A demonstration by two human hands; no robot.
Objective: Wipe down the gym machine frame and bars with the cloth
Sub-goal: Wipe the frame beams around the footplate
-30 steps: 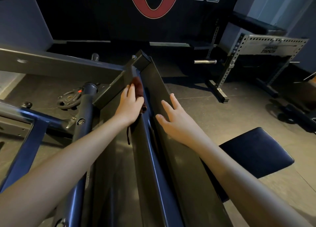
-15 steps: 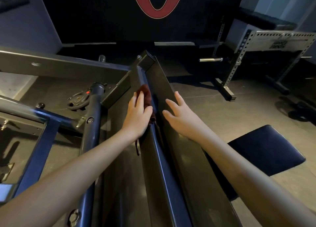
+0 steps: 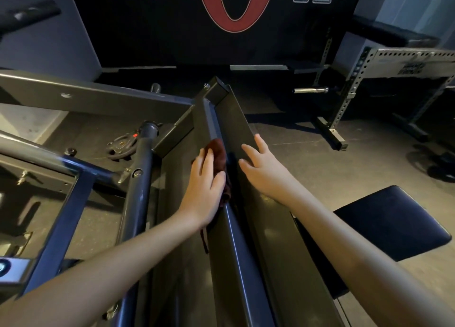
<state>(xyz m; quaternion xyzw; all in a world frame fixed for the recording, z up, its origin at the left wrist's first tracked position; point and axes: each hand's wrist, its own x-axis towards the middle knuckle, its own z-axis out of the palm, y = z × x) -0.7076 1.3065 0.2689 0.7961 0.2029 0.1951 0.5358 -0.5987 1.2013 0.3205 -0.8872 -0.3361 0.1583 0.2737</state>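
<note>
While the cloth [image 3: 218, 154] is pressed onto the ridge of the sloped beam [image 3: 237, 243] by the left hand [image 3: 205, 186], it is not clasped. The fingers are laid straight over it and the thumb is set alongside, so it is held by pressure alone. The cloth is bunched into a dark red wad about midway up the beam, with a loose strand hung below the wrist. The right hand [image 3: 263, 171] is spread flat on the beam's right face, just beside the cloth, and nothing is held in it.

Several faults can be foreseen. If pressure is eased during a stroke, the wad could be slid out from under the palm and dropped into the gap beside the beam or onto the floor [image 3: 307, 159]. Because the cloth is bunched, only a narrow strip is likely to be covered at each pass, and the broad side faces could be left unwiped unless it is opened out. The strand could be snagged on the bolt [image 3: 206, 86] or the joint [image 3: 216, 92] at the beam's top, and fingertips could be knocked there if a stroke is carried too far. The right face looks smooth and steep, so purchase could be lost by a bracing palm. The round bar [image 3: 138, 191] to the left could be overlooked, since it is set apart from both hands.
</note>
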